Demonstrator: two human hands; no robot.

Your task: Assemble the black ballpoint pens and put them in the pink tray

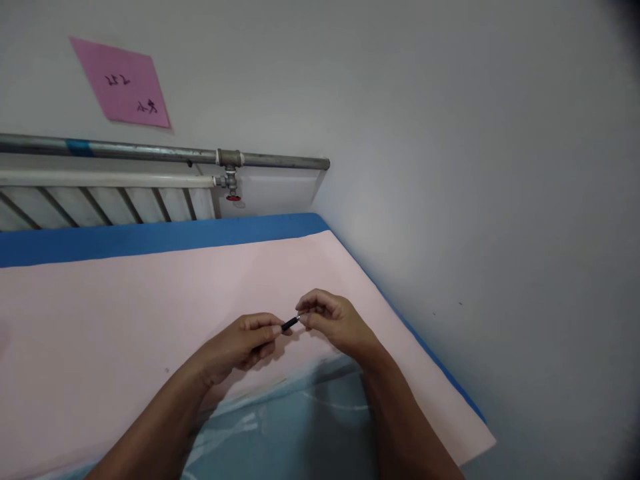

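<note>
Between my two hands is a short, slim black rod (289, 324) with a small silvery end; its exact kind is too small to make out. My left hand (255, 339) pinches the rod's dark lower-left end between thumb and fingers. At the upper right, the thumb and fingertips of my right hand (333, 319) close on the silvery end. Both hands are held over a pale pink sheet (150, 320). Fingers hide part of each end of the rod.
Blue cloth or mat (200, 233) shows along the pink sheet's far edge. Behind it are a white radiator (105, 200), a metal pipe (170, 153) and a red-handled valve (233, 197). A pink note (127, 87) is on the wall. Another wall (475, 200) rises at right.
</note>
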